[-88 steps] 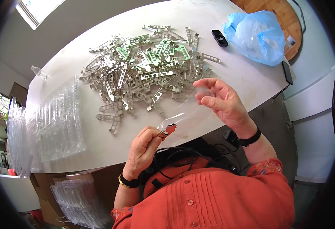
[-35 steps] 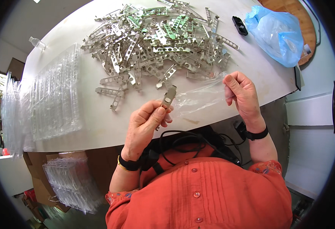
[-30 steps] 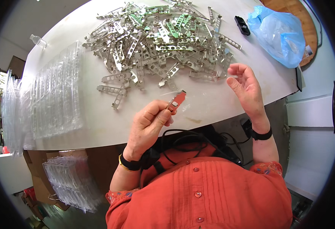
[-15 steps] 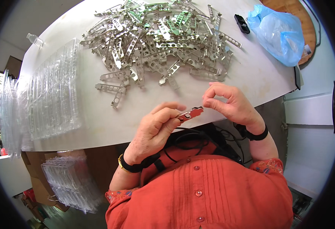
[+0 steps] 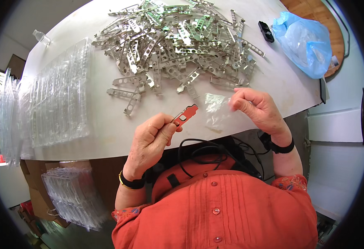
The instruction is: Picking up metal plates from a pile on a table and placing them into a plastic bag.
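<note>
My left hand point(image 5: 150, 136) pinches one end of a slotted metal bracket point(image 5: 187, 114) between thumb and fingers. The bracket points up and to the right, and its shiny face reflects red. A crinkled piece of clear plastic film point(image 5: 216, 108) hangs from the closed fingertips of my right hand point(image 5: 258, 110). A gap separates the film from the bracket. Beyond both hands lies a large heap of similar metal brackets point(image 5: 165, 54), with round holes along many of them.
Clear plastic trays point(image 5: 61, 93) lie on the white table point(image 5: 103, 137) at the left. More clear trays point(image 5: 74, 197) sit below its edge. A small clear bottle point(image 5: 41, 38), a black case point(image 5: 266, 31) and a blue plastic bag point(image 5: 304, 43) stand farther back. Black cables point(image 5: 206, 146) loop near my lap.
My left hand has drawn the bracket left, away from my right hand. The clear film now shows at my right fingertips, spread out between the hands.
</note>
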Available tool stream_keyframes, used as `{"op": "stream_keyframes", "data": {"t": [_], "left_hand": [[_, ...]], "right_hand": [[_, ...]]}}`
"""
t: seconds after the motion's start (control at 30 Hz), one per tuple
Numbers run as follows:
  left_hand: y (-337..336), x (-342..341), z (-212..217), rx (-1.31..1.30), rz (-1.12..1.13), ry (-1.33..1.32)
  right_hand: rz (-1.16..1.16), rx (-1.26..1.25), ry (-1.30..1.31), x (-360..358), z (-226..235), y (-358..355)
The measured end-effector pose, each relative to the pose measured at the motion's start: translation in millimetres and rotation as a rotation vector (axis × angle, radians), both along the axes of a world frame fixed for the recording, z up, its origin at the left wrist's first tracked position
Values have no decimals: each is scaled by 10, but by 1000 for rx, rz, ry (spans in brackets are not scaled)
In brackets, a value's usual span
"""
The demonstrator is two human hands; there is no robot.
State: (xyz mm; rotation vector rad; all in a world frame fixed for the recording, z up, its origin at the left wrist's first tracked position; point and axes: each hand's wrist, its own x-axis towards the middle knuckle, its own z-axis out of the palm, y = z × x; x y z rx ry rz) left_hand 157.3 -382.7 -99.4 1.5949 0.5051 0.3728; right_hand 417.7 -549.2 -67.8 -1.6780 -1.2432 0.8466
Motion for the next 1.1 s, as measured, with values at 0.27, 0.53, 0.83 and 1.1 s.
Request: {"op": "stream_keyframes", "data": {"t": [0.27,0.53,0.83,1.1], "left_hand": [[8,18,109,-107,-15,104],[5,7,103,-59,-56,120],[7,-53,132,27,-37,122],[-72,-42,192,228,-75,52]], "right_hand": [[81,73,-75,5,32,-5],[112,96,-92,10,7,-6],[54,57,-104,-28,31,16],[44,21,-136,-45,15,39]]}}
